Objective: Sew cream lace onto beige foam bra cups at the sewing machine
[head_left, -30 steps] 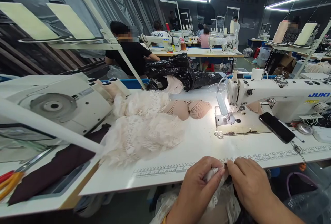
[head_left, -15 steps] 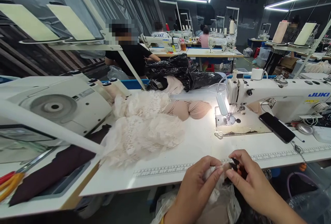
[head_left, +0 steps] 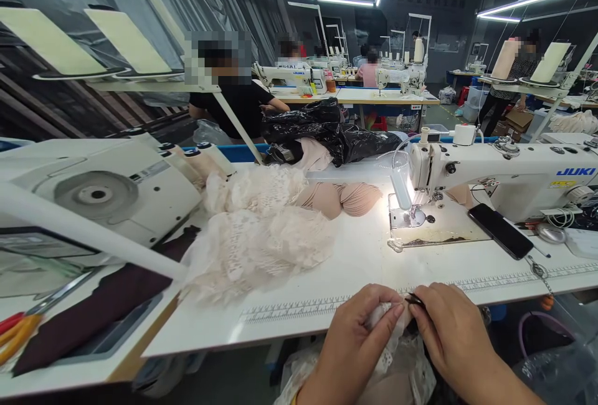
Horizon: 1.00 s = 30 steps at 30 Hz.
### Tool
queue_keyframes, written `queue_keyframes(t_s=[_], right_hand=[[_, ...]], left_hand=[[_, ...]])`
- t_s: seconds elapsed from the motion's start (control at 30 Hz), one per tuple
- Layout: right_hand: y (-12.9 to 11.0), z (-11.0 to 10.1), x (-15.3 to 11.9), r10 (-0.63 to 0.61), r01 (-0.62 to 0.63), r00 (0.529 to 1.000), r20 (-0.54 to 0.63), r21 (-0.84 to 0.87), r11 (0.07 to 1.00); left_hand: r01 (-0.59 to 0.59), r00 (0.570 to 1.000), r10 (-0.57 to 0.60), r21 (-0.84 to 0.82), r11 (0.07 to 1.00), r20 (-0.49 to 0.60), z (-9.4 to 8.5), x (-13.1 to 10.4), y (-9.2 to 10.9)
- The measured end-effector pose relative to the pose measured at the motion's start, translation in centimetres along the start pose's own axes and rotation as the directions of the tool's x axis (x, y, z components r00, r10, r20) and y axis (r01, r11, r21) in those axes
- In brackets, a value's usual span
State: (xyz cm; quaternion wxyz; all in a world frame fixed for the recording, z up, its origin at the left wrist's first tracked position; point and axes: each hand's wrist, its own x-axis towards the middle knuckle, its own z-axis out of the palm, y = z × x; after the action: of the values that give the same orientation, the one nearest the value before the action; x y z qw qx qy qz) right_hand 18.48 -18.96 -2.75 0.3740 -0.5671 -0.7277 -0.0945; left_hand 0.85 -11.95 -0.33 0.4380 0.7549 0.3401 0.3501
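Over the table's front edge, my left hand (head_left: 362,333) pinches the edge of a white lace garment (head_left: 392,343) with beige cups, which hangs down toward my lap. My right hand (head_left: 451,324) is closed around small thread snips (head_left: 413,299), whose dark blades point left at the pinched edge. The blades look closed or nearly so, and the fingers hide the handle. On the table beyond lie a heap of cream lace pieces (head_left: 261,237) and pleated beige bra cups (head_left: 341,198).
A white sewing machine (head_left: 504,168) with its lamp lit stands at the right, a black phone (head_left: 501,230) before it. Another machine (head_left: 98,193) is at the left, near orange-handled scissors (head_left: 21,336). A black plastic bag (head_left: 331,131) lies behind. Other people sit farther back.
My right hand has turned over the snips, and their spread blades have come together beside the pinched edge. My left hand keeps its grip almost in place.
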Motion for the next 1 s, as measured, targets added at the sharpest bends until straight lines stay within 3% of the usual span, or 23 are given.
queue_keyframes(t_s=[0.3,0.67,0.73,0.8,0.93,1.0], right_hand=[[0.1,0.4,0.0,-0.106,0.096,0.992,-0.062,-0.144,0.985],[0.4,0.4,-0.2,-0.081,0.078,0.997,-0.017,-0.137,0.988],[0.4,0.1,-0.2,-0.011,0.010,1.000,-0.016,-0.026,1.000],[0.4,-0.6,0.0,0.127,-0.136,0.990,0.066,0.153,0.979],[0.9,-2.0,0.8,0.263,-0.437,0.869,0.418,0.400,0.806],[1.3,-2.2,1.1,0.281,-0.506,0.832,0.478,0.448,0.737]], left_hand=[[-0.003,1.000,0.003,-0.009,1.000,0.018,0.1,0.1,0.3],[-0.012,1.000,0.012,0.033,0.999,0.007,0.1,0.0,0.1],[-0.001,1.000,0.000,0.037,0.999,0.006,0.1,0.1,0.1],[-0.004,1.000,0.003,0.024,1.000,0.026,0.0,0.1,0.2],[-0.061,0.996,0.062,-0.019,0.998,0.067,-0.2,0.1,0.1],[-0.072,0.996,0.072,-0.013,0.997,0.047,-0.4,0.2,0.0]])
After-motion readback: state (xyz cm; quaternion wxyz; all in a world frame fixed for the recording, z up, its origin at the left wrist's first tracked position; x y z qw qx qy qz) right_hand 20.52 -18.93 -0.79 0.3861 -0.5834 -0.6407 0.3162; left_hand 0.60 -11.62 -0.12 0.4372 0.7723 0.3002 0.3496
